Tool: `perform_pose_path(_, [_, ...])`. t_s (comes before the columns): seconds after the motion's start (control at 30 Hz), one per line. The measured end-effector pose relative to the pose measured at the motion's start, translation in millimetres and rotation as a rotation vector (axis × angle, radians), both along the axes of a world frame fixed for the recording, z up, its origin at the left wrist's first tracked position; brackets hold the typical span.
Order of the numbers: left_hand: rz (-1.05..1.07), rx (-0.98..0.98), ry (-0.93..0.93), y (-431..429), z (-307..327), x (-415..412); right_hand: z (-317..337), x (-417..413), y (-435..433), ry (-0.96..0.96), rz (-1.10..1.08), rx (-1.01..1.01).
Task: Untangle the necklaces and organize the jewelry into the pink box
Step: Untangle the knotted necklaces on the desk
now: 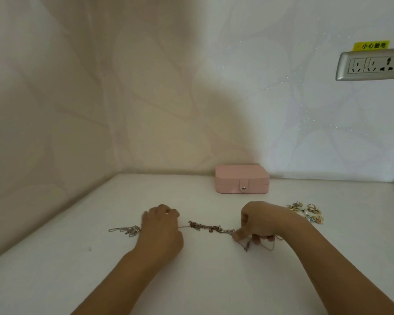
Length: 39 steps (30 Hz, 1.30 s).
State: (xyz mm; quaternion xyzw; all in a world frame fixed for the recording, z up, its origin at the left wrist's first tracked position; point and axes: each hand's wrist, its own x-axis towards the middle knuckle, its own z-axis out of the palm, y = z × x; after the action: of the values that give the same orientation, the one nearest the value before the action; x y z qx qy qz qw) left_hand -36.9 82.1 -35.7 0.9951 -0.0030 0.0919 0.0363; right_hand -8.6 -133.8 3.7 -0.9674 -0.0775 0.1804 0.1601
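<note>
At the far left of the white desk (55,258) lies a small silver heap of chain (126,230). It touches the side of the left hand (162,228). This hand rests on the desk with its fingers (168,211) curled in. A thin bit of chain runs out tight from them, so I think they pinch it.

Between the two hands lies the knotted bunch of thin metal necklaces (210,228), pulled out in a line. The right hand (259,220) is curled too, and its thumb and one finger pinch the right end of the bunch. A loop of chain (248,245) hangs out under this hand.

The flat pink box (242,178) sits at the back of the desk by the wall, well apart from the hands. Its lid is down and its little snap is closed. Near the right wrist lies a little pile of gold and silver rings and earrings (306,212).

I think this is the untangling step, and it is not far along. The knot is not undone and nothing has gone into the box. The next move calls for soft, small tugs. A hard pull could make the knot tighter or snap a thin chain. It would be better to pick out one strand and wiggle it loose. Later one hand must let go to pop the snap and lift the lid.
</note>
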Motion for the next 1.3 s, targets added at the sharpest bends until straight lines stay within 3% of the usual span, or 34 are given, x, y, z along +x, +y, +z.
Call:
perform_pose_path(0.1, [-0.172, -0.05, 0.182, -24, -12, -10, -4, 4, 3, -0.032, -0.003, 0.025])
perform_pose_path(0.2, [-0.165, -0.087, 0.298, -25, -22, -5, -2, 4, -2, -0.004, 0.002, 0.015])
perform_pose_path(0.53, [0.184, -0.091, 0.203, 22, -28, 30, 10, -3, -19, 0.152, 0.049, -0.176])
perform_pose_path(0.7, [0.358, -0.114, 0.198, 21, -25, 27, 12, -4, -20, 0.181, 0.023, -0.127])
perform_pose_path(0.77, [0.273, -0.08, 0.148, 19, -23, 26, 12, -5, -18, 0.107, 0.069, -0.138])
perform_pose_path(0.83, [0.002, -0.174, 0.04, 15, -22, 26, 10, -4, -13, -0.048, 0.138, -0.123])
perform_pose_path(0.97, [-0.37, -0.347, -0.07, -4, -16, 17, -9, 1, 13, -0.277, 0.153, 0.164])
perform_pose_path(1.13, [-0.332, -0.366, -0.033, -8, -12, 14, -27, 6, 33, -0.275, 0.263, 0.266])
perform_pose_path(1.23, [-0.316, -0.594, 0.008, -5, -13, 14, -26, 7, 33, -0.26, 0.295, 0.288])
perform_pose_path(1.3, [-0.267, -0.794, 0.026, -3, -9, 14, -23, 7, 32, -0.208, 0.248, 0.415])
